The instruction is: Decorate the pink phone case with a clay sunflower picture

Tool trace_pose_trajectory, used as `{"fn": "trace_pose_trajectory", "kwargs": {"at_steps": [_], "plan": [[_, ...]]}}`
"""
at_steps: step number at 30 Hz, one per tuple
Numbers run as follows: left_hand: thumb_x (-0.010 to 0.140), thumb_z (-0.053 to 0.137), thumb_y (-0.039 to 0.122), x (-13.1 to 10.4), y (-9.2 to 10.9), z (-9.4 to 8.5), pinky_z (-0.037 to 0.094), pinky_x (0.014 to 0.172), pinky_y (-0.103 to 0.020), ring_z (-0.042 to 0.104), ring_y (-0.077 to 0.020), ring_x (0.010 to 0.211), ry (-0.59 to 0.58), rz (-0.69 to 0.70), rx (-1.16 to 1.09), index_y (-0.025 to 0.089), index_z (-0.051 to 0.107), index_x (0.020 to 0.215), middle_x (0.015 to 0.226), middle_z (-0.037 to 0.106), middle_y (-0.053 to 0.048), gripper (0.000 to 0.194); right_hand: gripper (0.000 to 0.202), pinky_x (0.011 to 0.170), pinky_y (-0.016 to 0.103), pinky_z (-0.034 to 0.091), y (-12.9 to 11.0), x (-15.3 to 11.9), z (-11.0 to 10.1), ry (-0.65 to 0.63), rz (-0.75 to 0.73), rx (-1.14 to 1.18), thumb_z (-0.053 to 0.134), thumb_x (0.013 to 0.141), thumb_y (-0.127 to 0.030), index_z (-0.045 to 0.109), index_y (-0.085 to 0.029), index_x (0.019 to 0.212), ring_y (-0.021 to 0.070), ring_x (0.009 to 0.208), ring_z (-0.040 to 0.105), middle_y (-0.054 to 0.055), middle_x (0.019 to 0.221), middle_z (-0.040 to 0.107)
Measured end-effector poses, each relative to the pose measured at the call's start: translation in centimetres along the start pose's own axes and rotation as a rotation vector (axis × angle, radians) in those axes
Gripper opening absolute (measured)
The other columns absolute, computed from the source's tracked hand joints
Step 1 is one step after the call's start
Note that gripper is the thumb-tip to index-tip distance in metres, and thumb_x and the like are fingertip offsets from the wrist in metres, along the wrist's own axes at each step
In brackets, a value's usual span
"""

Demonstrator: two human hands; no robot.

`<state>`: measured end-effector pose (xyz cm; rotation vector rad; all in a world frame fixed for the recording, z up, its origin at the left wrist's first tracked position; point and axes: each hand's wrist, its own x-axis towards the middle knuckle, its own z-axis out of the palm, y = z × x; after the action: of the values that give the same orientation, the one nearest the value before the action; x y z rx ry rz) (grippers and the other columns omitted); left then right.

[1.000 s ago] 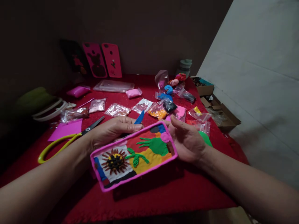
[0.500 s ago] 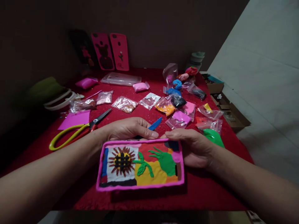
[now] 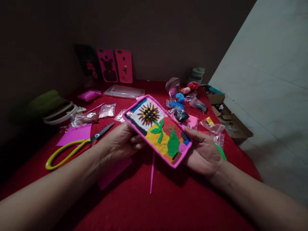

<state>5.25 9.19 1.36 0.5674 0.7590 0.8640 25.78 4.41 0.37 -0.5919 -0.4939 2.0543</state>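
Between my two hands is a phone case [image 3: 160, 141] decorated with coloured clay, tilted so its left end sits higher. It has a pink rim, a sunflower with a green stem and a green cactus-like shape. My left hand [image 3: 125, 141] is closed, with curled fingers at the case's lower left edge. My right hand [image 3: 204, 150] grips the right end, thumb on the rim and fingers underneath. Below the case a thin pink stick tool [image 3: 152, 175] lies on the red cloth. A pink paper square [image 3: 115, 173] is partly behind my left forearm.
Yellow-handled scissors [image 3: 79, 150] lie left of my left hand. Several clay packets, including a black one [image 3: 180, 114], spread across the red cloth [image 3: 192, 205]. A clear phone case [image 3: 124, 92] lies behind them, and decorated cases [image 3: 124, 65] lean on the wall. Cardboard boxes [image 3: 231, 122] stand right.
The case has risen away from me and turned clockwise, so its right end now points down. Both hands moved with it. The pink stick and a second pink paper have come into view.
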Motion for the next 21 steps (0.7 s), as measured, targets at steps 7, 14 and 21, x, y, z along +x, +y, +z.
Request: {"fn": "trace_pose_trajectory", "kwargs": {"at_steps": [7, 14, 21], "plan": [[0.106, 0.030, 0.036, -0.5, 0.5, 1.7, 0.031, 0.031, -0.017, 0.031, -0.0038, 0.029, 0.040, 0.111, -0.095, 0.016, 0.060, 0.073, 0.055, 0.052, 0.005, 0.049, 0.028, 0.117, 0.045, 0.042, 0.4, 0.3, 0.1, 0.114, -0.106, 0.078, 0.056, 0.090, -0.025, 0.074, -0.015, 0.109, 0.0238, 0.118, 0.068, 0.009, 0.106, 0.080], [0.078, 0.081, 0.027, -0.9, 0.5, 1.5, 0.041, 0.037, -0.015, 0.041, -0.0029, 0.036, 0.074, 0.250, -0.059, 0.018, 0.066, 0.077, 0.060, 0.062, 0.007, 0.017, 0.019, 0.114, 0.046, 0.044, 0.6, 0.1, 0.0, 0.097, -0.098, 0.085, 0.065, 0.082, -0.020, 0.075, -0.017, 0.098, 0.0238, 0.112, 0.070, 0.007, 0.100, 0.080], [0.060, 0.085, 0.008, -1.2, 0.4, 1.7, 0.059, 0.056, -0.018, 0.070, -0.0140, 0.060, 0.090, 0.232, 0.114, 0.010, 0.074, 0.078, 0.073, 0.076, -0.007, 0.022, 0.005, 0.105, 0.037, 0.050, 0.3, -0.1, -0.3, 0.067, -0.056, 0.103, 0.073, 0.076, -0.021, 0.074, -0.016, 0.075, 0.0150, 0.074, 0.072, 0.000, 0.070, 0.076]]}}
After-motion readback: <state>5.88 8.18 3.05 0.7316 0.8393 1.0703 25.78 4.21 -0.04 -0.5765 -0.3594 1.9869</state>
